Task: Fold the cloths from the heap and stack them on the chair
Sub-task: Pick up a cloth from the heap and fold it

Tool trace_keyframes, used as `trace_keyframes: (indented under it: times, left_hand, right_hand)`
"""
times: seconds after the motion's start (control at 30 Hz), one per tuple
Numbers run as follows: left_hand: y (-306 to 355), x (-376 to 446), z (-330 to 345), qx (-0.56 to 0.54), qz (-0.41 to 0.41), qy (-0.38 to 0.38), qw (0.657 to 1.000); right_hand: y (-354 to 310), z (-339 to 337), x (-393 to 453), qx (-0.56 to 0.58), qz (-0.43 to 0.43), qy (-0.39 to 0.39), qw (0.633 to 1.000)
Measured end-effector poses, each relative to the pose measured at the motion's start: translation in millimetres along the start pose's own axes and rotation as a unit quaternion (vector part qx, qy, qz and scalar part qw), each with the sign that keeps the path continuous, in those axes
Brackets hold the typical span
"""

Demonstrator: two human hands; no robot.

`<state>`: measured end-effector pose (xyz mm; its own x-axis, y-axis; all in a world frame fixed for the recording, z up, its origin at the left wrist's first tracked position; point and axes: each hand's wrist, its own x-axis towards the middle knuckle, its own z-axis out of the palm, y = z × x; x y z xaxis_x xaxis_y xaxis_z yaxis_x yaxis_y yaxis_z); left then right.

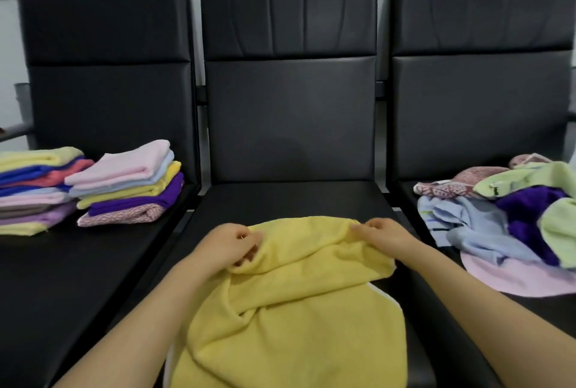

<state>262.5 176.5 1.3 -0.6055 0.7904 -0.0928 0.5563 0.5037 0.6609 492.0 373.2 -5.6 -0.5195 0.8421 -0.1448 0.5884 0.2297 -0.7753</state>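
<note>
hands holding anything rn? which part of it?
Both hold the yellow cloth on the middle chair. The left hand and right hand each pinch its far edge, one near each end.

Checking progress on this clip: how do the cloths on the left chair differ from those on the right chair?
The left cloths are folded flat and lie in two neat stacks; the right cloths are unfolded, crumpled in one loose heap. The stacks keep straight edges; the heap sprawls, a pink cloth spreading under it. Both mix pastel, purple and patterned pieces, and both rest on black seats.
</note>
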Motion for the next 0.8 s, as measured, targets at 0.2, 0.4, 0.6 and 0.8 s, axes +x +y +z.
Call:
trace_keyframes:
  times: [0.2, 0.4, 0.6, 0.8]
  left_hand:
    - [-3.8, 15.3, 9.7, 0.153, -0.082, 0.017, 0.985]
    - [-5.3, 19.5, 14.1, 0.040, -0.076, 0.034, 0.996]
    - [10.4, 53.2, -15.4, -0.381, -0.153, 0.137, 0.901]
    - [23.8, 138.7, -66.0, -0.269, -0.044, 0.237, 0.933]
  right_hand:
    - [0.7, -6.3, -2.4, 0.011, -0.029, 0.019, 0.999]
    - [-7.5, -8.2, 0.3, 0.199, 0.023, 0.018, 0.980]
    - [-39.8, -5.2, 27.7, 0.258, 0.078, 0.066, 0.961]
    - [-86.7, -16.7, 95.9, 0.232, 0.011, 0.099, 0.968]
